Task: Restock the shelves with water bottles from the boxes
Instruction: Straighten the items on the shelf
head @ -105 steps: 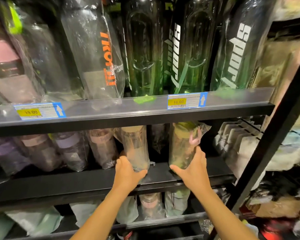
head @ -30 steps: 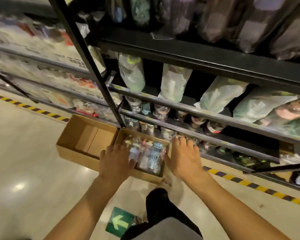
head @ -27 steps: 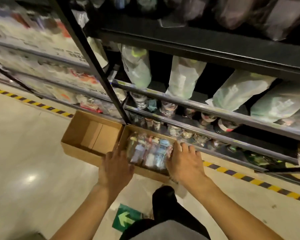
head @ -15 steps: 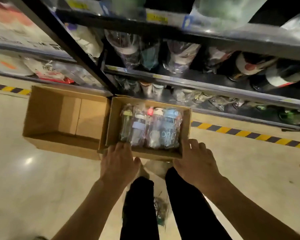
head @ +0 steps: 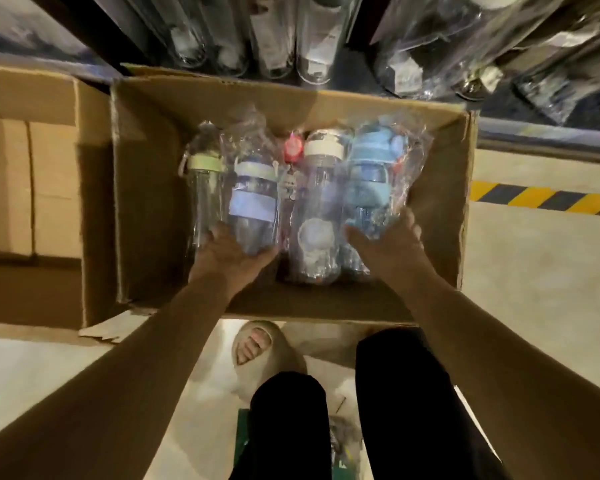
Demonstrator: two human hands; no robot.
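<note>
An open cardboard box on the floor holds several plastic-wrapped water bottles lying side by side. My left hand grips the bottom of the bottle with the pale blue band. My right hand closes around the lower part of the blue-lidded bottle. Between them lies a clear bottle with a cream lid. A green-lidded bottle lies at the left.
A second, empty cardboard box sits to the left. The bottom shelf with wrapped bottles is just behind the boxes. A yellow-black floor stripe runs at the right. My legs and a sandalled foot stand before the box.
I have bent from the shelf down to the floor box. Both hands moved from the box's near edge into it and took hold of bottles.
</note>
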